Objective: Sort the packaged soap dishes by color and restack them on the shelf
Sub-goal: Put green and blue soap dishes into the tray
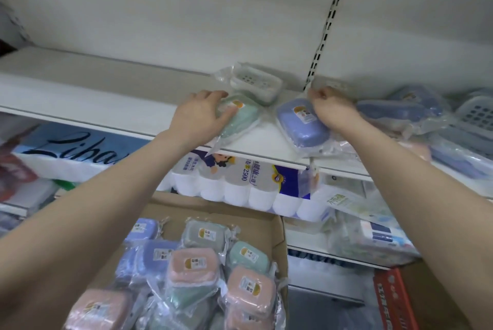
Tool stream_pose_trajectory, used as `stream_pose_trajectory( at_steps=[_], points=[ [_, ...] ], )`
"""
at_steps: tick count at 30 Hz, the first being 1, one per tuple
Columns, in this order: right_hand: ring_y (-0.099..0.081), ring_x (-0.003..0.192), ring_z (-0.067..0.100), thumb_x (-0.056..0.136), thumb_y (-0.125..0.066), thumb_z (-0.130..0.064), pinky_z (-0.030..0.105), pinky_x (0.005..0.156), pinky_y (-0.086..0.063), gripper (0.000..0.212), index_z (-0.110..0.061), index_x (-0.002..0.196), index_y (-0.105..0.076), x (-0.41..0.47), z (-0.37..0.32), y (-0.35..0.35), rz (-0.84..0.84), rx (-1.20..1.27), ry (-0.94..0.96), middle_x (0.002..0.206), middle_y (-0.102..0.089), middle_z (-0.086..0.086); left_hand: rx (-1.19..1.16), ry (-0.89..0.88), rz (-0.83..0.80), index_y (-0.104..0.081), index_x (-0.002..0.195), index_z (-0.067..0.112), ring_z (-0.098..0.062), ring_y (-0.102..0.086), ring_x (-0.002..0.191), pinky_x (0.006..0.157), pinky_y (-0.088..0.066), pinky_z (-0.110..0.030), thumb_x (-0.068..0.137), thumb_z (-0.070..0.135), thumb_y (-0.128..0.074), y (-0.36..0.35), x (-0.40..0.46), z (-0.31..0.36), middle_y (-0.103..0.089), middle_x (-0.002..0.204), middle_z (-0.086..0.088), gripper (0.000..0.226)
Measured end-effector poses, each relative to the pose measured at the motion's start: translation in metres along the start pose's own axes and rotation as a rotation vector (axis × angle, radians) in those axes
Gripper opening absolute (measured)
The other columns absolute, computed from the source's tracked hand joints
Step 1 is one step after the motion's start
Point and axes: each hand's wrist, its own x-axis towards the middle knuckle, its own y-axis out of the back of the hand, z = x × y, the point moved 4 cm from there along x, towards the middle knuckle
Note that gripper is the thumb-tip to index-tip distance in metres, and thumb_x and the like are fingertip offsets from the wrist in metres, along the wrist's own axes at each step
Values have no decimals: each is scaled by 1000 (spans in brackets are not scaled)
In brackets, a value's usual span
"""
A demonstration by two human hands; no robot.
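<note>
Mint-green soap dish in clear plastic wrap (237, 119) lay on white metal shelf (106, 113), left hand (198, 119) gripping it. Right hand (329, 107) pinched wrap of lavender-blue packaged soap dish (301, 124) beside it. Best kept well apart, each colour squared into own stack (wrap looked slippery). Below, brown cardboard box (277, 236) held pink, blue, grey and green packaged dishes, jumbled.
</note>
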Motion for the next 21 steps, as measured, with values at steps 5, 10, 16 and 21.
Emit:
stream_pose_trajectory(
  at_steps=[5,10,16,21],
  points=[
    [-56,118,29,74,-62,-71,38,93,-47,88,-19,141,-37,-40,-1,-20,-154,-243,161,136,-55,4,90,-34,-110,-30,146,23,-37,-47,121,99,-39,-45,82,64,-55,-17,-10,15,-48,136,-14,80],
    [-51,120,34,78,-70,-46,37,92,-42,82,-23,146,-32,-79,0,-35,17,-145,194,136,-48,14,-13,-75,-1,-36,144,21,-36,-45,120,99,-39,-42,82,48,-63,-8,-43,6,-47,135,-13,73],
    [-47,113,35,73,-69,-42,43,94,-42,82,-23,145,-34,-160,-8,-65,237,-100,423,131,-46,10,-177,-226,124,-39,141,17,-30,-44,118,101,-36,-38,72,39,-64,2,-116,-26,-45,134,-11,76],
    [-46,114,36,71,-64,-43,43,92,-41,85,-17,146,-35,-217,14,-123,239,-163,551,133,-44,15,-170,-202,53,-38,142,12,-29,-41,126,107,-33,-39,75,41,-65,-29,-182,-78,-43,137,-13,78]
  ],
)
